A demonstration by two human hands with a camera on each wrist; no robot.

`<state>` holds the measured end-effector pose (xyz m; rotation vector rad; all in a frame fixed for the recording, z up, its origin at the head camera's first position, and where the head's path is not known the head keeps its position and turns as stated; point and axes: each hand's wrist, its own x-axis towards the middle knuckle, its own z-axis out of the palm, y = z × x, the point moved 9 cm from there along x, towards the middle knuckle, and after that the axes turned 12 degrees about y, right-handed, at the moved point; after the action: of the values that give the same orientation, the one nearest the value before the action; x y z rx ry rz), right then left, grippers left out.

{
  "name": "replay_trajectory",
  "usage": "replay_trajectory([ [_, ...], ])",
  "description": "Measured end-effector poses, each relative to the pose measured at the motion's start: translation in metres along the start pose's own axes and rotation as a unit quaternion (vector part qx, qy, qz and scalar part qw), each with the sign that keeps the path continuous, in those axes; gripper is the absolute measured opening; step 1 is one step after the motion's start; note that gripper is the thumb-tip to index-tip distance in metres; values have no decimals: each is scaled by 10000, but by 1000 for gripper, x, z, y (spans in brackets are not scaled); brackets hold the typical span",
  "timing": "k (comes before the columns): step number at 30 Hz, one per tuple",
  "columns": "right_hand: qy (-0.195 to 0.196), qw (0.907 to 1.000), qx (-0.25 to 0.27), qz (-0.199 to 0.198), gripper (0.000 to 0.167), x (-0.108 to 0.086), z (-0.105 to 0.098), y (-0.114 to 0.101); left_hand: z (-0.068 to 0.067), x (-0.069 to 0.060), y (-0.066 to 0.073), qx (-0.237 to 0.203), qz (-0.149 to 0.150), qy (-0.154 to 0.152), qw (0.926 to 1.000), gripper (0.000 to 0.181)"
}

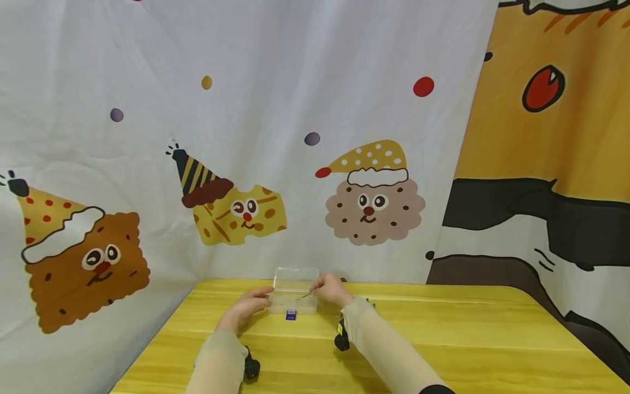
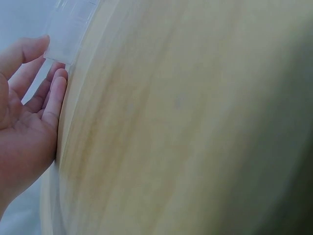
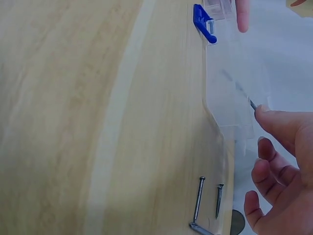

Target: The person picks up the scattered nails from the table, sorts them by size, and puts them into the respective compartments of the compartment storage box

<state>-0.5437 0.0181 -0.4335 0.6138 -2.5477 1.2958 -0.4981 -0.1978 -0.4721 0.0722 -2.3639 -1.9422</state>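
Observation:
A clear plastic box (image 1: 293, 305) stands on the table with its lid (image 1: 297, 278) raised at the back. A blue latch (image 1: 291, 315) is at its front. My left hand (image 1: 248, 307) holds the box's left end, thumb and fingers about the corner; the left wrist view shows this hand (image 2: 32, 93) too. Over the box's right side, my right hand (image 1: 332, 290) pinches a thin metal nail (image 3: 253, 105) between thumb and forefinger. The nail slants down into the box; its lower part is blurred behind the plastic. The other fingers of this hand (image 3: 286, 171) are loosely bent.
On the table to the right of the box lie a long nail (image 3: 199, 198), a shorter nail (image 3: 219, 200) and another metal piece (image 3: 199, 228), partly cut off. A dark round thing (image 3: 237, 222) shows near them. Behind the wooden table (image 1: 467, 328) hangs a printed curtain (image 1: 275, 82).

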Motion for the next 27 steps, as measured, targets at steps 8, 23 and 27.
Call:
replay_trajectory([
  [8, -54, 10000, 18, 40, 15, -12, -12, 3, 9, -4, -2, 79, -103, -9, 9999, 54],
  [23, -126, 9992, 332, -164, 19, -12, -78, 12, 1, 0, -4, 49, -92, -19, 9999, 52],
  [27, -42, 9997, 246, -37, 17, -16, -95, 25, 2, -1, -2, 25, -65, -103, 9999, 52],
])
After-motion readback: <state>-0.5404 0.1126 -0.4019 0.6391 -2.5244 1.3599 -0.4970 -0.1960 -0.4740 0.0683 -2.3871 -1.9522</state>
